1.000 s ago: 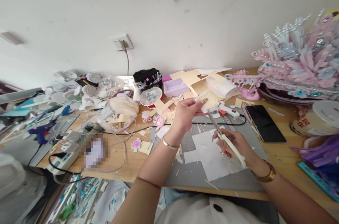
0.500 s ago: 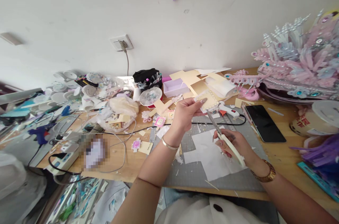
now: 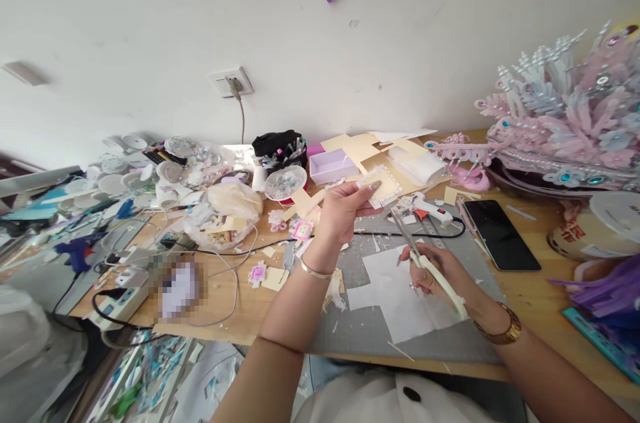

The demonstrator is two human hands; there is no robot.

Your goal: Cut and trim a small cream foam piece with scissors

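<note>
My left hand (image 3: 347, 208) pinches a small cream card (image 3: 384, 188) with a scalloped white edge, thumb on top, raised above the grey cutting mat (image 3: 350, 333). In my right hand (image 3: 440, 276) is a pair of scissors (image 3: 443, 286) with pale cream handles. Their blades point up and left, just below the card's right side and apart from it. Under the scissors a white sheet of paper (image 3: 385, 303) lies on the mat. A small pink-framed piece (image 3: 302, 230) lies left of my left wrist.
Behind my hands is a white glue gun (image 3: 435, 211) with a black cord. A black phone (image 3: 501, 234) lies to the right, near a lidded cup (image 3: 590, 230) and pink beaded crafts (image 3: 565, 116). A lilac box (image 3: 333, 166) stands at the back.
The card has turned and shifted slightly left in my left hand. The scissor blades have come away from its edge, and my right hand has dropped slightly.
</note>
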